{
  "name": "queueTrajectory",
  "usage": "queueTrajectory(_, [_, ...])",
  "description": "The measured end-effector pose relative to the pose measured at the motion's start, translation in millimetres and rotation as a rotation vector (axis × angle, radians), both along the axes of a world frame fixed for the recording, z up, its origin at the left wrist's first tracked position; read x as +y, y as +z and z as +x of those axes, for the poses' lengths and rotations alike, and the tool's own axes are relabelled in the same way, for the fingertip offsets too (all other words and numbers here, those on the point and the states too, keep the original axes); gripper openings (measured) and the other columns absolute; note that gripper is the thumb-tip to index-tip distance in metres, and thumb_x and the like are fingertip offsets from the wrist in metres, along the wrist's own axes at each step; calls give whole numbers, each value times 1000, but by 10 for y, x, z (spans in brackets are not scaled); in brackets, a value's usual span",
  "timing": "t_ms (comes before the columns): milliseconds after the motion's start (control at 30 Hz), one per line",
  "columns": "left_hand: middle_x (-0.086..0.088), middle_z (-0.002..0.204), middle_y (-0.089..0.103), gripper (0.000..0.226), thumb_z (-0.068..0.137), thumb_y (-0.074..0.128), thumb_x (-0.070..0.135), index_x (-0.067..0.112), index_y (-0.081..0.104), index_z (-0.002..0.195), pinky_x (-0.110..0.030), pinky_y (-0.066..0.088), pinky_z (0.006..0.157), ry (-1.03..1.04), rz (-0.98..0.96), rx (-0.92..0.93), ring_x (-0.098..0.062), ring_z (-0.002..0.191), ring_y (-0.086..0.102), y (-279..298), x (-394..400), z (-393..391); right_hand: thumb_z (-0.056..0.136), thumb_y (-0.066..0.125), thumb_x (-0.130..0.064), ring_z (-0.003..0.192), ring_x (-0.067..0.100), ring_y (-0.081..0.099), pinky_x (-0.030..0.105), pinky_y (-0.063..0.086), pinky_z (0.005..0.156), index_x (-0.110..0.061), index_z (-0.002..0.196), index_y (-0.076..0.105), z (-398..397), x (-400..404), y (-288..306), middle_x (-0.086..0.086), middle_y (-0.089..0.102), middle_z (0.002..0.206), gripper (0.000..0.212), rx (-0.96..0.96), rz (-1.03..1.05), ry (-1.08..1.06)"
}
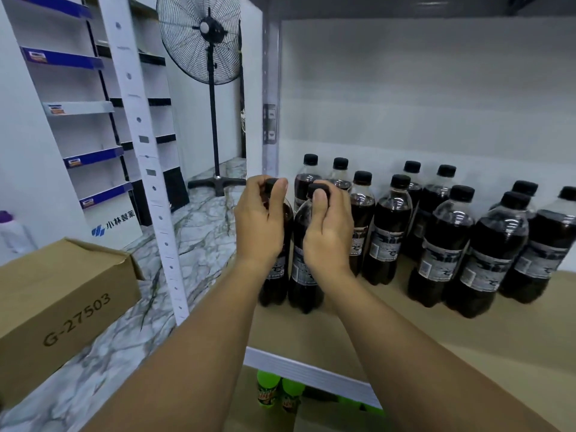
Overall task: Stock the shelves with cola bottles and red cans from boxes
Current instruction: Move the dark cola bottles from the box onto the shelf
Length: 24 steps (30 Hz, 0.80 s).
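Two cola bottles with black caps stand side by side at the left end of the tan shelf board point(389, 332). My left hand point(260, 222) grips the neck and cap of the left cola bottle point(276, 285). My right hand point(327, 229) grips the neck of the right cola bottle point(304, 285), thumb pressed on its cap. Both bottles touch the board. To their right stand several more cola bottles point(442, 244) in rows reaching toward the shelf's white back wall. No red cans are in view.
A brown cardboard box point(62, 307) marked G-27503 sits at the lower left on the marble floor. The white perforated shelf post point(149, 182) rises left of my hands. A black standing fan point(212, 88) stands behind. Green bottles point(268, 391) show on the shelf below.
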<state>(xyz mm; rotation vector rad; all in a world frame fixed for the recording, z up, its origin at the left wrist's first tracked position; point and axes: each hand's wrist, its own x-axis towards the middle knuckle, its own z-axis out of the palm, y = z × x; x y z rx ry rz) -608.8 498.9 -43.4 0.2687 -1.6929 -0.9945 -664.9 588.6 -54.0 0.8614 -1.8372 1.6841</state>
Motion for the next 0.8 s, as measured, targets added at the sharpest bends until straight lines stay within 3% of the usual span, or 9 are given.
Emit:
queueTrajectory(100, [7, 96, 67, 24, 105, 55, 40, 17, 60, 111, -8, 43, 76, 4, 6, -14, 3, 85, 62, -5, -126, -175, 108, 34, -32, 105, 14, 54, 20, 40, 91, -9, 122, 60, -182, -144, -18, 3, 57, 116, 37, 8, -6, -6])
queueTrajectory(233, [3, 101, 69, 30, 105, 54, 42, 14, 61, 114, -19, 50, 82, -16, 1, 7, -10, 93, 65, -40, -279, -386, 108, 34, -30, 102, 17, 55, 28, 45, 92, -6, 118, 61, -366, -305, -62, 5, 58, 110, 37, 56, -59, -36])
queueTrajectory(467, [1, 100, 70, 30, 106, 53, 42, 14, 62, 113, -34, 56, 84, -16, -8, 30, -16, 93, 67, -72, -433, -582, 107, 36, -28, 99, 16, 54, 26, 44, 90, -5, 120, 61, -535, -448, -81, 7, 57, 110, 36, 63, -63, -63])
queueTrajectory(633, [4, 103, 71, 32, 105, 53, 44, 14, 62, 115, -32, 55, 88, -41, 34, 8, -12, 98, 67, -71, -389, -553, 107, 36, -28, 103, 11, 54, 21, 42, 95, -5, 125, 60, -511, -416, -48, 8, 59, 116, 37, 28, -71, -32])
queueTrajectory(733, [9, 131, 64, 40, 106, 50, 45, 19, 57, 136, -20, 46, 104, -112, 125, -44, 0, 120, 58, -82, -289, -428, 109, 38, -31, 123, 12, 53, 21, 39, 107, -10, 146, 48, -439, -295, 4, 4, 59, 134, 43, -58, -30, 22])
queueTrajectory(800, [11, 158, 42, 61, 104, 49, 51, 23, 36, 157, -19, 29, 118, -116, 158, -91, -1, 144, 37, -123, -212, -289, 109, 40, -36, 133, 10, 48, 20, 35, 111, -15, 156, 33, -346, -166, 48, 0, 54, 145, 52, -109, 5, 65])
